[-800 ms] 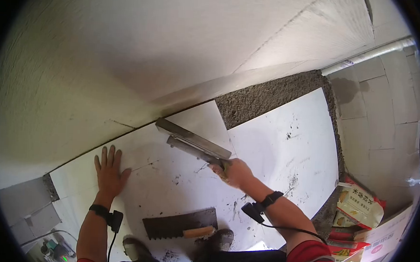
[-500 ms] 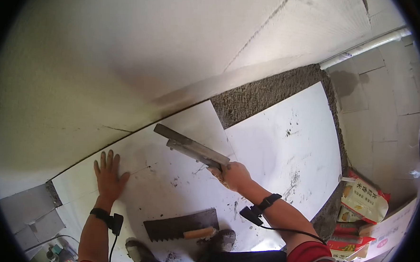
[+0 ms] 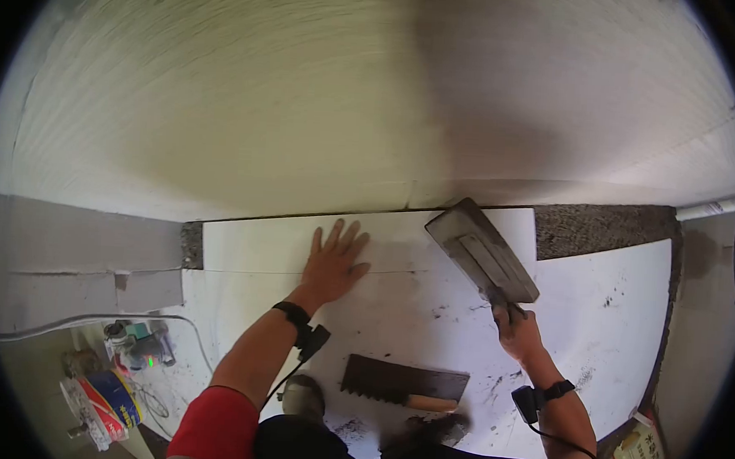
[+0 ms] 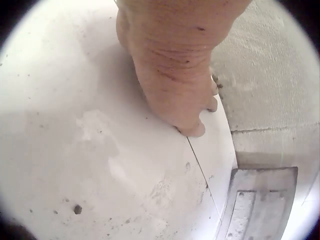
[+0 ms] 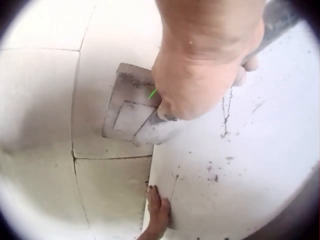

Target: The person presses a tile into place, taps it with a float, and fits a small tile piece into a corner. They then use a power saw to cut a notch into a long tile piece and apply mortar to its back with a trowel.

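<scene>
My left hand (image 3: 332, 265) rests palm down with spread fingers on a white tile (image 3: 250, 244) beside the wall, across a thin joint line. My right hand (image 3: 516, 333) grips the handle of a flat grey rectangular paddle (image 3: 483, 248). The paddle's broad face, with a recessed panel, shows in the head view, overlapping the tile's back right part. In the right wrist view the paddle (image 5: 112, 112) overlaps the wall, its handle partly hidden behind the hand. A notched trowel (image 3: 385, 378) with a wooden handle lies near the feet.
The pale wall (image 3: 290, 126) rises right behind the tile. Rough grey mortar (image 3: 609, 228) is exposed at the back right. On the left lie a cable (image 3: 88, 319), a power tool with a green light (image 3: 137, 352) and a printed bucket (image 3: 109, 403). A printed bag (image 3: 640, 456) stands right.
The head view has swung, so wall and tiles now lie more level. The paddle has turned from nearly edge-on to showing its broad face, still in my right hand. My left hand stays flat on the tile.
</scene>
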{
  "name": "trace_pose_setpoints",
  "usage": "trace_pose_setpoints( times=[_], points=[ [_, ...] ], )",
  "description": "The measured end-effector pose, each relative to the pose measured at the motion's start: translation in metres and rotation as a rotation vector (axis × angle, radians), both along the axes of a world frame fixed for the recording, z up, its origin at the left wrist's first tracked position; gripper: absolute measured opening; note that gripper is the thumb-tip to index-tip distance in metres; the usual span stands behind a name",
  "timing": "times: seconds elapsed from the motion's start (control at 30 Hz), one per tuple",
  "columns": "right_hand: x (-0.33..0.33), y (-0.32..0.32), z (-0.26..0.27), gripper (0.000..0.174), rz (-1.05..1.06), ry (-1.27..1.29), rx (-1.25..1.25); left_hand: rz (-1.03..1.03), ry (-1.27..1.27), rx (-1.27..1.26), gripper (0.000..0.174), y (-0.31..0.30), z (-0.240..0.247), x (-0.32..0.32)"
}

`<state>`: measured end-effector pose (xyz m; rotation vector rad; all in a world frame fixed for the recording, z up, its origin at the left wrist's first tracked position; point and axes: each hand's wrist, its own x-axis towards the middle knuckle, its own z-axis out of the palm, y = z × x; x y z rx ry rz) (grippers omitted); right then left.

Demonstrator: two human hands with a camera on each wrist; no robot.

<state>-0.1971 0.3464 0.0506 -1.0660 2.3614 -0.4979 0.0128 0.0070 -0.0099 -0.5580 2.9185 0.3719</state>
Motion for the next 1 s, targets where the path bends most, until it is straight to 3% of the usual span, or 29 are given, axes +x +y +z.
trace_pose_setpoints(
  times=[0.13, 0.17, 0.23, 0.27, 0.43, 0.5, 0.57, 0.63, 0.67, 0.73, 0.77, 0.83, 0.87, 1.0],
  points=[
    [0.02, -0.067, 0.031, 0.036, 0.041, 0.092, -0.355, 0.084, -0.006, -0.004, 0.06, -0.021, 0.007, 0.034],
    [0.023, -0.07, 0.025, 0.036, 0.044, 0.082, -0.344, 0.141, -0.025, -0.039, 0.06, -0.022, 0.008, 0.041],
    [0.02, -0.077, 0.014, 0.04, 0.158, 0.052, 0.19, 0.199, -0.032, -0.045, 0.06, -0.026, 0.001, 0.059],
    [0.022, -0.087, 0.015, 0.043, 0.128, 0.036, 0.331, 0.21, -0.042, -0.062, 0.06, -0.028, -0.001, 0.066],
    [0.038, -0.088, 0.016, 0.038, 0.162, -0.01, 0.24, 0.201, -0.092, -0.051, 0.061, -0.029, 0.006, 0.087],
    [0.049, -0.095, 0.012, 0.037, 0.139, 0.005, -0.028, 0.2, -0.068, -0.033, 0.062, -0.029, 0.005, 0.108],
    [0.056, -0.112, 0.025, 0.034, 0.132, -0.036, 0.039, 0.197, -0.039, -0.015, 0.063, -0.029, 0.008, 0.133],
    [0.053, -0.117, 0.026, 0.03, 0.207, -0.011, 0.371, 0.244, -0.09, 0.004, 0.062, -0.031, 0.013, 0.148],
    [0.052, -0.121, 0.023, 0.03, 0.217, -0.001, 0.368, 0.256, -0.082, 0.001, 0.062, -0.037, 0.012, 0.152],
    [0.058, -0.113, 0.01, 0.031, 0.346, 0.012, 0.157, 0.317, -0.058, 0.015, 0.063, -0.042, 0.012, 0.165],
    [0.059, -0.117, 0.001, 0.031, 0.35, 0.02, 0.166, 0.321, -0.05, 0.023, 0.063, -0.048, 0.011, 0.168],
    [0.073, -0.127, 0.001, 0.034, 0.574, 0.234, -0.061, 0.331, -0.04, -0.015, 0.062, -0.043, 0.012, 0.176],
    [0.081, -0.141, 0.013, 0.036, 0.261, 0.009, 0.064, 0.337, -0.049, -0.01, 0.06, -0.044, 0.014, 0.175],
    [0.082, -0.165, 0.021, 0.035, 0.297, 0.042, 0.239, 0.35, -0.075, -0.027, 0.06, -0.049, 0.015, 0.17]
  ],
)
